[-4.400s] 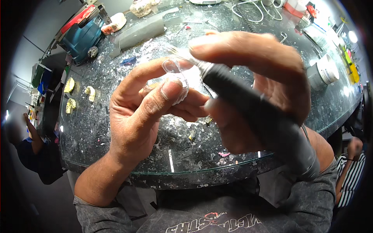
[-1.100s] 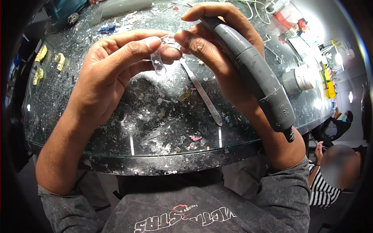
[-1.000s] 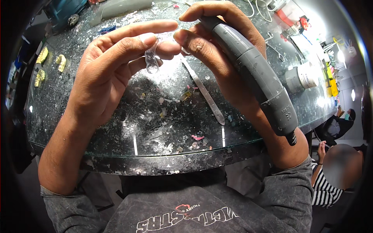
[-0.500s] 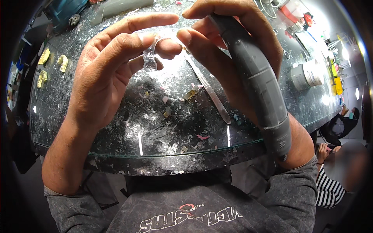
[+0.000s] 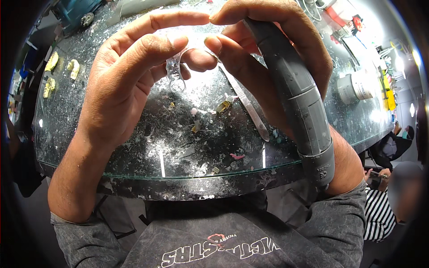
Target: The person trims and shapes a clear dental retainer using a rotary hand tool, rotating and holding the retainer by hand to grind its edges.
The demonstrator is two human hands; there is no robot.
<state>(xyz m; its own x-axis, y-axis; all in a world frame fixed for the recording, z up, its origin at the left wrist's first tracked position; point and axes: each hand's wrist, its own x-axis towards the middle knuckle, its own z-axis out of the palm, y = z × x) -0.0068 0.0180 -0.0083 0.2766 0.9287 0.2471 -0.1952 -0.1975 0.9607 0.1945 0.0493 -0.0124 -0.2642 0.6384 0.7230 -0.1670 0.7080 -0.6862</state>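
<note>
My left hand [image 5: 120,80] is closed, pinching a clear plastic dental aligner [image 5: 175,73] between thumb and fingers. The aligner's curved end hangs below the fingers; glare and the fingertips hide the rest. Wrapped in my right hand [image 5: 243,67] is a long, dark grey handheld tool [image 5: 308,107], its body lying along the palm and wrist. The tool's working end is hidden behind the fingers, close to the aligner. Both index fingertips meet above it, or nearly so. Beneath the hands, a slim metal instrument with a ribbed grip [image 5: 245,98] lies on the table.
Several yellowish dental arch pieces [image 5: 73,69] lie at the left. Scraps and a small brass-coloured part [image 5: 224,106] are scattered over the stained dark tabletop [image 5: 134,152]. A white-and-grey tub [image 5: 357,87] stands at the right. A person in a striped top [image 5: 380,214] is at the far right.
The aligner has turned and tilted in my left fingers, and the left thumb has shifted right. My right hand and the grey tool have moved slightly right.
</note>
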